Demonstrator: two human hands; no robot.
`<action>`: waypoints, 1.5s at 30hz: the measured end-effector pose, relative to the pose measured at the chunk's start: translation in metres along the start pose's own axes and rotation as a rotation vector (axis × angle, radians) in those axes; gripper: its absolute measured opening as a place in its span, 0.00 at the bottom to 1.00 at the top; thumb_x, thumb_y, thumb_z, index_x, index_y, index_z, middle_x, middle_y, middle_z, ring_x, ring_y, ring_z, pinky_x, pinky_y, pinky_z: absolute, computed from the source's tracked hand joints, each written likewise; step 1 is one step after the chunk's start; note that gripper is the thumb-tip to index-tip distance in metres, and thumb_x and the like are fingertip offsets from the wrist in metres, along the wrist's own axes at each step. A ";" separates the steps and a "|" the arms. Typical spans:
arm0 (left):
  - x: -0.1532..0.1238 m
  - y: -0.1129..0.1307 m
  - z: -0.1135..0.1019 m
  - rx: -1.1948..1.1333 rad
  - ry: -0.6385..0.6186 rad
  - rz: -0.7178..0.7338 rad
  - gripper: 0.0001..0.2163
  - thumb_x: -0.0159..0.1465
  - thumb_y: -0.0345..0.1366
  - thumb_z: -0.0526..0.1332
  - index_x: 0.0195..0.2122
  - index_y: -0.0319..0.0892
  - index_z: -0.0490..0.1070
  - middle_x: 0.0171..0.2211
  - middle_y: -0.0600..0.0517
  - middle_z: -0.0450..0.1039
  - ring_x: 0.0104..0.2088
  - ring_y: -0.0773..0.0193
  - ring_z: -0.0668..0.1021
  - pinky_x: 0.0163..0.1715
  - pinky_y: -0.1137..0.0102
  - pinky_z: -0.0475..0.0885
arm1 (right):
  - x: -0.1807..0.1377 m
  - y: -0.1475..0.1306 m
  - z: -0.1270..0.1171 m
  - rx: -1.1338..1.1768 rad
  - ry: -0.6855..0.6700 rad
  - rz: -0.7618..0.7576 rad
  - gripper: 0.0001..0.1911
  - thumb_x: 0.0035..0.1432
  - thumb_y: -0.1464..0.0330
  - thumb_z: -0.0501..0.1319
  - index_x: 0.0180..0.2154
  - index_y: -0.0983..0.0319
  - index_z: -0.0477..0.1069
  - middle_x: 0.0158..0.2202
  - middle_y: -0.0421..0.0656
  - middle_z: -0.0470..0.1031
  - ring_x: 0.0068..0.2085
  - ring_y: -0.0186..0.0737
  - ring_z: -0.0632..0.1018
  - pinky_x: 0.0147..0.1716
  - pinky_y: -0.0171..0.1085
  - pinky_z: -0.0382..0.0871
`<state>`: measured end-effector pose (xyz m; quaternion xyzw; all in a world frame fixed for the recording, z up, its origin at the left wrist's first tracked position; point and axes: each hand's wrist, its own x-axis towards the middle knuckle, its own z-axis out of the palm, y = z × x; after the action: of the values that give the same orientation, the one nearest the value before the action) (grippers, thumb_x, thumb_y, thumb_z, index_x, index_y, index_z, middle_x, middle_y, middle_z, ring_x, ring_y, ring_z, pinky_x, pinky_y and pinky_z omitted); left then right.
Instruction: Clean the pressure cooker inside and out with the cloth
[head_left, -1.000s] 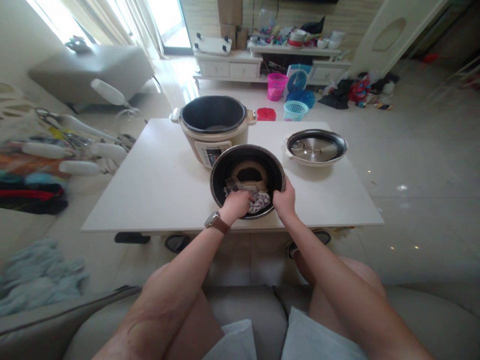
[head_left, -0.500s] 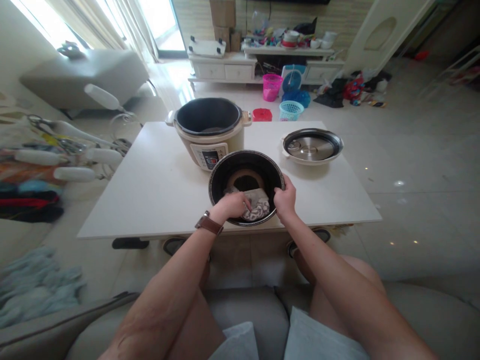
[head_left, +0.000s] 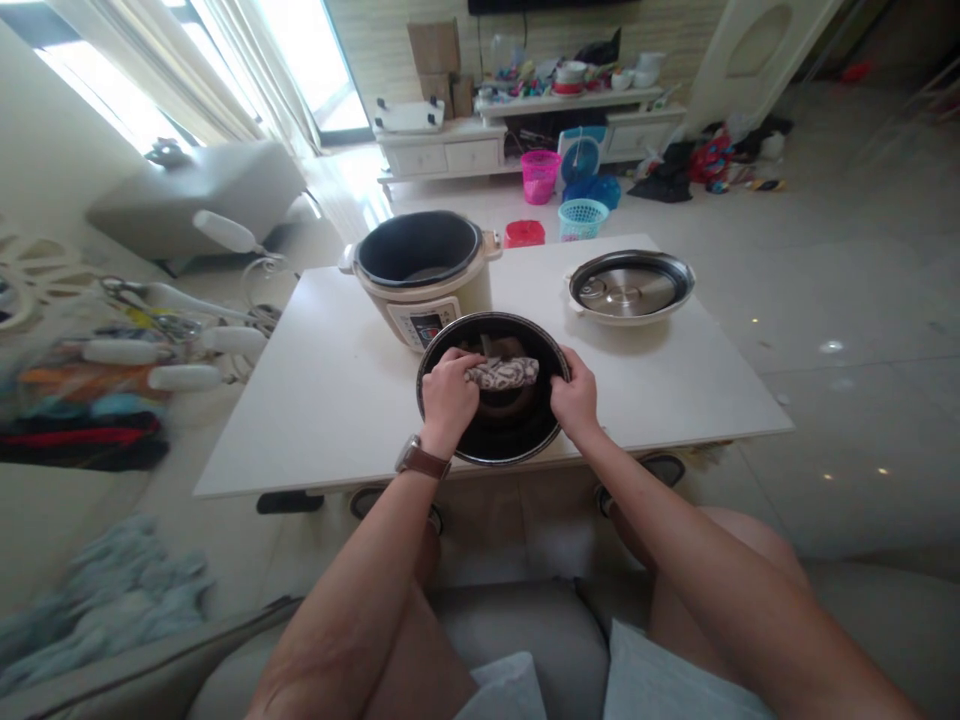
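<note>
In the head view, the black pot (head_left: 502, 430) is over the near part of the white surface (head_left: 300, 400), tilted with its mouth towards the person; whether its base touches the surface cannot be told. The right hand (head_left: 574, 400) is at the pot's right side, its grip closed on the rim, with the thumb on the inner face and the other fingers outside. The left hand (head_left: 450, 400) reaches over the pot's left side, its grip closed on a patterned cloth (head_left: 504, 374), the fingers curled at the cloth's left end. The cloth is bunched within the pot's mouth, in front of the inner wall; how much of it touches the wall is unclear. A watch (head_left: 409, 453) with a brown strap sits on the left wrist, just below the pot's left edge.

Behind the pot and slightly to its left, the cooker body (head_left: 405, 305) stands upright and uncovered, its control panel (head_left: 430, 327) facing the person and its dark interior showing. Behind the pot to the right, well apart from it, the lid (head_left: 631, 290) lies with its metal underside up. On the floor farther beyond the pot are a pink basket (head_left: 540, 180) and a light blue basket (head_left: 582, 218).
</note>
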<state>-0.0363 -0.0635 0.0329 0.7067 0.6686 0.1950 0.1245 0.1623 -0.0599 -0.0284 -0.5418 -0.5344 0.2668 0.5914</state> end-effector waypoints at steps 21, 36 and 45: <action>-0.007 0.006 0.029 0.244 -0.578 0.135 0.18 0.68 0.29 0.59 0.49 0.54 0.87 0.51 0.44 0.84 0.53 0.49 0.84 0.55 0.61 0.77 | 0.016 0.001 -0.013 -0.065 -0.020 -0.065 0.29 0.47 0.75 0.55 0.50 0.60 0.81 0.47 0.43 0.86 0.50 0.49 0.83 0.59 0.48 0.75; -0.004 0.006 0.054 -0.026 -0.540 0.156 0.23 0.64 0.24 0.60 0.56 0.49 0.84 0.56 0.45 0.83 0.58 0.52 0.82 0.62 0.64 0.73 | 0.012 0.011 -0.009 -0.011 -0.012 -0.073 0.35 0.45 0.77 0.55 0.55 0.59 0.81 0.56 0.41 0.83 0.60 0.48 0.81 0.69 0.50 0.69; 0.006 0.005 0.033 -0.216 -0.759 0.182 0.25 0.59 0.20 0.57 0.48 0.47 0.87 0.48 0.51 0.86 0.48 0.60 0.84 0.51 0.72 0.77 | 0.010 0.008 -0.009 -0.002 0.021 -0.044 0.34 0.46 0.76 0.55 0.54 0.59 0.82 0.56 0.40 0.84 0.61 0.48 0.81 0.69 0.49 0.69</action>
<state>-0.0165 -0.0550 0.0063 0.7678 0.4854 -0.0005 0.4183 0.1759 -0.0521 -0.0310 -0.5334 -0.5401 0.2477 0.6020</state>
